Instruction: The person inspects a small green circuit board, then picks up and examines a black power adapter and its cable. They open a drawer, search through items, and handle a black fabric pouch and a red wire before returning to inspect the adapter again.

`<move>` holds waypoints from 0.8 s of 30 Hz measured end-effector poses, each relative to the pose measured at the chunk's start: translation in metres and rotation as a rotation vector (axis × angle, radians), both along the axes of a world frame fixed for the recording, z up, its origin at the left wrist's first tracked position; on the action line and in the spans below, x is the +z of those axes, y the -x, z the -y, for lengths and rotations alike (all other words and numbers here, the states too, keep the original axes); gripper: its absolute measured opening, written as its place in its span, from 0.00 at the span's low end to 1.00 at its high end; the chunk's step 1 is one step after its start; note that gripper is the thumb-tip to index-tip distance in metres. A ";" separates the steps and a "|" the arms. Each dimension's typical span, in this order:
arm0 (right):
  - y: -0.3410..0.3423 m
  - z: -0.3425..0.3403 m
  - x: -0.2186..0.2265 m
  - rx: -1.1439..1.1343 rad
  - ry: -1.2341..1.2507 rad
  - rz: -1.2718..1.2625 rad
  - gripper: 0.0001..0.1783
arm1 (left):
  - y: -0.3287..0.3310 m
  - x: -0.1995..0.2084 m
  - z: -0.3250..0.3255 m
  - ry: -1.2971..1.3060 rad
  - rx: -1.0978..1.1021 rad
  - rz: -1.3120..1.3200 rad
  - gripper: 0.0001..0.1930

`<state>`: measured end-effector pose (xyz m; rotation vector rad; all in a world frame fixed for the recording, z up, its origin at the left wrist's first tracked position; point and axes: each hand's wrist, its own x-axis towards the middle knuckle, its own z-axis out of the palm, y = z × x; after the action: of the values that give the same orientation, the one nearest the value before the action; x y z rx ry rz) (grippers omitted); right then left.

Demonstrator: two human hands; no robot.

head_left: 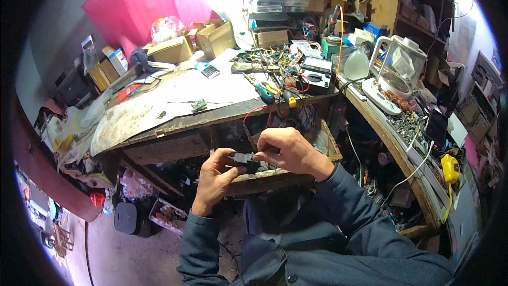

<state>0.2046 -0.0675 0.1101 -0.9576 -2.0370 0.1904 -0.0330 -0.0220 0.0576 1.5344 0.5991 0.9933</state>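
Observation:
In front of my chest, my left hand (214, 177) grips a small dark grey plastic case (244, 158) between thumb and fingers. My right hand (288, 151) is closed against the right side of the case. A thin test probe (250, 136) on a red lead slants down into its fingers, and the tip is hidden. The lead runs up toward an analog multimeter (316, 76) with a black dial panel, standing on the bench. Both hands are over an open wooden drawer (264, 180) below the bench edge.
On the bench (143, 111) are a small green circuit board (199, 106), a calculator-like device (207, 70), a green-handled screwdriver (264, 93) and piled cables. The side bench on the right bears a clear jug (402, 63), loose metal parts and a yellow tool (450, 168).

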 end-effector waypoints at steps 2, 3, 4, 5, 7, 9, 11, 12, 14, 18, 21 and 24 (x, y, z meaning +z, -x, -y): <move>-0.005 -0.005 -0.001 0.080 0.112 -0.125 0.13 | 0.005 0.004 0.002 0.041 -0.082 0.032 0.18; -0.007 -0.007 -0.002 0.137 0.180 -0.223 0.12 | 0.007 0.004 0.003 0.065 -0.102 0.071 0.19; -0.007 -0.010 -0.008 0.222 0.233 -0.359 0.09 | 0.007 0.004 0.004 0.097 -0.115 0.126 0.20; -0.007 -0.013 -0.015 0.244 0.291 -0.433 0.09 | 0.008 0.002 0.005 0.130 -0.130 0.181 0.20; -0.002 -0.014 -0.026 0.284 0.410 -0.579 0.08 | 0.004 0.000 0.006 0.187 -0.170 0.330 0.21; 0.012 -0.016 -0.041 0.315 0.443 -0.666 0.07 | -0.009 -0.003 0.008 0.238 -0.220 0.511 0.21; 0.031 -0.011 -0.045 0.340 0.568 -0.760 0.08 | -0.008 -0.005 0.010 0.211 -0.150 0.567 0.19; 0.039 -0.006 -0.043 0.411 0.622 -0.875 0.09 | -0.010 -0.004 0.010 0.185 -0.090 0.596 0.18; 0.043 -0.005 -0.049 0.330 0.633 -0.836 0.10 | -0.018 -0.001 0.006 0.129 0.020 0.658 0.17; 0.036 -0.002 -0.054 0.084 0.321 -0.152 0.10 | -0.025 0.004 -0.005 -0.153 0.429 0.429 0.16; 0.032 0.013 -0.026 -0.008 0.177 0.134 0.13 | -0.011 -0.007 -0.011 -0.349 0.579 0.022 0.16; 0.017 0.007 -0.002 0.003 0.067 0.049 0.13 | 0.001 -0.006 -0.002 -0.247 0.351 -0.029 0.16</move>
<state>0.1879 -0.0742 0.1082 -1.0093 -2.0881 0.2408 -0.0342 -0.0204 0.0512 1.6966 0.8088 1.3539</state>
